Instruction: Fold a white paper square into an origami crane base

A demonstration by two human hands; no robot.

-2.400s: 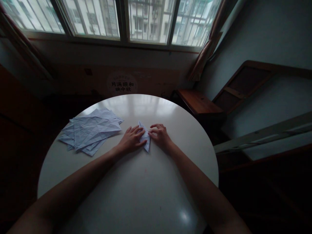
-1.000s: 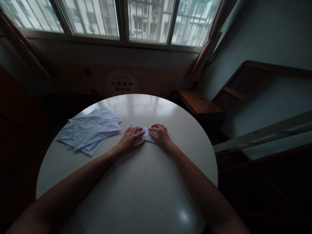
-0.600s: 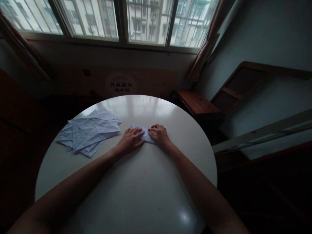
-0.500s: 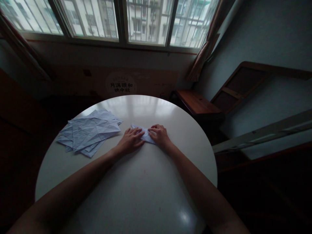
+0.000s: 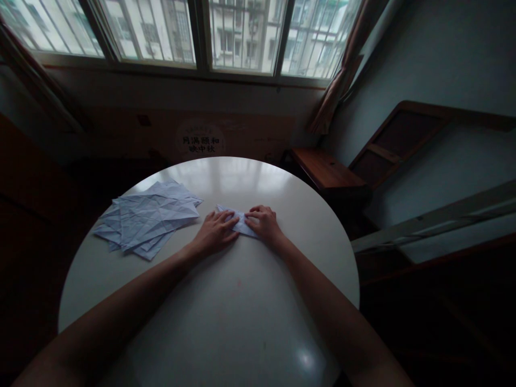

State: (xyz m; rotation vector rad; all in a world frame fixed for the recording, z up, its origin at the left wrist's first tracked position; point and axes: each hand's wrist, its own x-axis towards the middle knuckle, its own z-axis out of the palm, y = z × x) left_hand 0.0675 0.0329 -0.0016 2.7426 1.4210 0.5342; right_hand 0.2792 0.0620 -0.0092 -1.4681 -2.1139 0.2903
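A small folded sheet of white paper (image 5: 242, 226) lies on the round table, partly covered by both hands. My left hand (image 5: 215, 231) rests on its left part, fingers stretched out over it and the thumb apart near the close edge. On the right side of the sheet, my right hand (image 5: 264, 221) has its fingers bent and drawn together on the paper; what the fingertips pinch is partly hidden. To the left lies a loose pile of creased white paper sheets (image 5: 157, 215), apart from both hands.
The white round table (image 5: 226, 322) has a glossy top. Beyond its right edge stand a low wooden bench (image 5: 328, 169) and a wooden frame (image 5: 397, 145) against the wall. A printed cardboard box (image 5: 250, 126) stands below the barred window (image 5: 242, 37).
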